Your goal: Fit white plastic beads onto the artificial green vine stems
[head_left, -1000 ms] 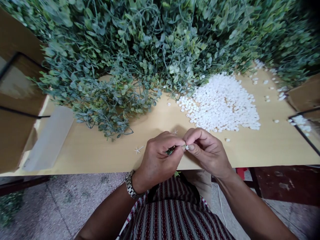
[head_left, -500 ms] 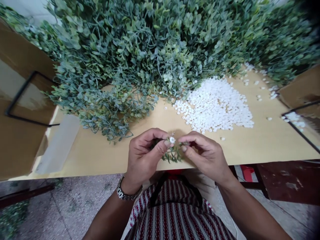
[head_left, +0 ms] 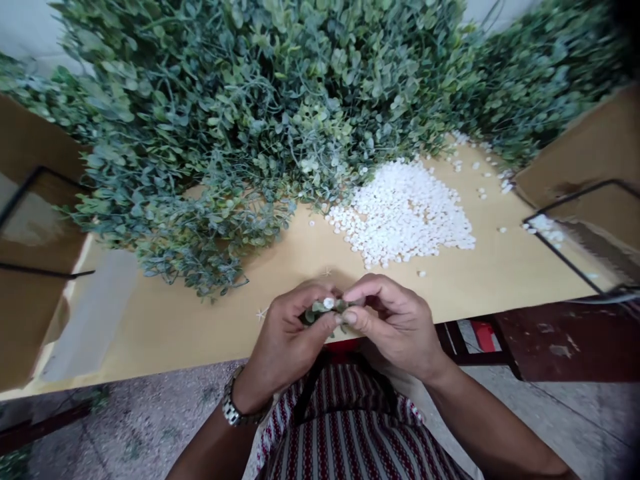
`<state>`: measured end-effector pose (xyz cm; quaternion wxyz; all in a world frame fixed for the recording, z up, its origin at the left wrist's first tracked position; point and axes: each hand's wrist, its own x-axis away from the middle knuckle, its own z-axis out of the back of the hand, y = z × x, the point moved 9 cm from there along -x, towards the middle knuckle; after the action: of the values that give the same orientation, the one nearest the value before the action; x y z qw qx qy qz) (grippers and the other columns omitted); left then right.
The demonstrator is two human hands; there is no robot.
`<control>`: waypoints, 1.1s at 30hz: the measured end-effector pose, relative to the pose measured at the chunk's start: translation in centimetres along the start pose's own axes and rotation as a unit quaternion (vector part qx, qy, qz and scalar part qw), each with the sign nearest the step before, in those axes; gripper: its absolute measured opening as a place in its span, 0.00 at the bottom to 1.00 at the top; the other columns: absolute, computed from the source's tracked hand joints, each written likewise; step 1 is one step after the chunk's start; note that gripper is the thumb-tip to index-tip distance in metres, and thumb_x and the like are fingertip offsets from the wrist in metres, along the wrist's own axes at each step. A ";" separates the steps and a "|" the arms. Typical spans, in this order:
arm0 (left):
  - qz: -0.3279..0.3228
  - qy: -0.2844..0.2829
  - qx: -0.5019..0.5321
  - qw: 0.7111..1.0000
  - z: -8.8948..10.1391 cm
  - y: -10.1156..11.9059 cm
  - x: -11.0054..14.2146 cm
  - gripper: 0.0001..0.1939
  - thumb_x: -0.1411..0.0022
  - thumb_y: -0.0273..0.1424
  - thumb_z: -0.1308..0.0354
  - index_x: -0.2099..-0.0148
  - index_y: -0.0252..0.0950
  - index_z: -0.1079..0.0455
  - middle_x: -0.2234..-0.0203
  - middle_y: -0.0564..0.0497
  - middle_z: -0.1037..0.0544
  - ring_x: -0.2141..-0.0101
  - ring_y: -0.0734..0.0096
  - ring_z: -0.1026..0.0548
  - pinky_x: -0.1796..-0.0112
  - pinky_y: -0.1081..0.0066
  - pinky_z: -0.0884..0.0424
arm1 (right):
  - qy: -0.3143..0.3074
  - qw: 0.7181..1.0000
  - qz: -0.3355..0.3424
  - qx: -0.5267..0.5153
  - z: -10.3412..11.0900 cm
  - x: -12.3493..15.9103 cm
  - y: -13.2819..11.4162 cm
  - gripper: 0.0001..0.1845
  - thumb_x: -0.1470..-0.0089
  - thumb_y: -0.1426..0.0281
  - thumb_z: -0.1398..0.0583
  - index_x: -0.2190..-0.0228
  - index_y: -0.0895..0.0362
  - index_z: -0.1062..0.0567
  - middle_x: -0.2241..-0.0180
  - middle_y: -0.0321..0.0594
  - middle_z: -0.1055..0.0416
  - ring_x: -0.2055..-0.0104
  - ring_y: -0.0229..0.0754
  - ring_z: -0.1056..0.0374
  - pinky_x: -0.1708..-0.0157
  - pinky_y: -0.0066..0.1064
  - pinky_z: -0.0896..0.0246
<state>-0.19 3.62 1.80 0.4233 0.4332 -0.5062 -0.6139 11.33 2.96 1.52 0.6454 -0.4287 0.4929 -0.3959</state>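
Note:
My left hand (head_left: pixel 290 330) and my right hand (head_left: pixel 393 323) meet over the near edge of the tan table (head_left: pixel 200 313). Both pinch a small green artificial sprig (head_left: pixel 320 310) that carries a small white bead (head_left: pixel 329 303) at its top. The left thumb and fingers close round the sprig's leaves; the right fingertips press on it from the right. A metal watch sits on my left wrist. Most of the sprig is hidden inside my fingers.
A big heap of green artificial foliage (head_left: pixel 260 113) fills the back of the table. A pile of white beads (head_left: pixel 405 213) lies right of centre, with strays further right. Cardboard boxes (head_left: pixel 30 240) (head_left: pixel 590 167) with black wire frames flank the table.
The hands have closed together round the sprig, which hung open between them half a second ago. The view has tipped up, showing more foliage.

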 end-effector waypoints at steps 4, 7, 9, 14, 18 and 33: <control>0.057 0.002 -0.001 0.998 0.3 -1.1 0.4 0.04 0.43 0.27 0.42 0.70 0.35 0.30 0.81 0.55 0.31 0.79 0.77 0.34 0.76 0.77 0.37 | -0.005 0.997 0.066 0.044 1.8 0.3 -1.2 0.12 0.47 0.74 0.40 0.59 0.53 0.29 0.70 0.36 0.29 0.69 0.37 0.33 0.71 0.30 0.34; 0.098 0.058 0.040 0.993 1.3 -1.9 0.6 0.04 0.46 0.29 0.39 0.71 0.35 0.30 0.81 0.55 0.31 0.82 0.80 0.37 0.81 0.79 0.40 | 0.061 0.978 0.116 0.162 6.7 1.0 -1.9 0.11 0.47 0.77 0.42 0.62 0.52 0.27 0.71 0.36 0.29 0.69 0.39 0.33 0.72 0.31 0.34; 0.124 0.107 0.058 0.985 2.0 -2.4 0.8 0.05 0.48 0.30 0.37 0.72 0.34 0.29 0.79 0.55 0.31 0.82 0.81 0.37 0.81 0.79 0.40 | 0.099 0.955 0.039 0.278 10.5 1.1 -0.3 0.06 0.47 0.76 0.41 0.67 0.54 0.27 0.71 0.37 0.29 0.69 0.39 0.33 0.71 0.32 0.36; 0.151 0.121 0.093 0.977 1.7 -3.1 0.5 0.09 0.52 0.32 0.34 0.70 0.34 0.28 0.77 0.53 0.29 0.77 0.74 0.28 0.76 0.76 0.32 | 0.040 0.924 -0.050 0.376 13.1 0.8 2.9 0.09 0.45 0.72 0.43 0.61 0.55 0.27 0.66 0.41 0.28 0.65 0.41 0.32 0.66 0.33 0.38; 0.161 0.071 0.132 0.975 0.3 -3.6 0.0 0.09 0.51 0.33 0.34 0.68 0.34 0.26 0.79 0.52 0.27 0.77 0.74 0.28 0.78 0.77 0.33 | -0.003 0.907 -0.017 0.420 11.7 0.3 3.4 0.08 0.45 0.72 0.44 0.65 0.54 0.25 0.68 0.40 0.29 0.66 0.43 0.32 0.67 0.33 0.39; 0.117 0.058 0.160 0.979 -1.2 -2.1 -0.9 0.00 0.53 0.25 0.38 0.74 0.33 0.26 0.82 0.55 0.29 0.81 0.82 0.37 0.80 0.79 0.39 | -0.032 0.993 -0.072 -0.089 4.6 -1.0 1.9 0.03 0.50 0.72 0.37 0.70 0.53 0.23 0.74 0.36 0.31 0.71 0.36 0.36 0.72 0.29 0.41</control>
<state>1.00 4.49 -0.32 0.4458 0.4678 -0.6196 -0.4455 15.80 5.24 0.65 0.5898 -0.5317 0.4731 -0.3815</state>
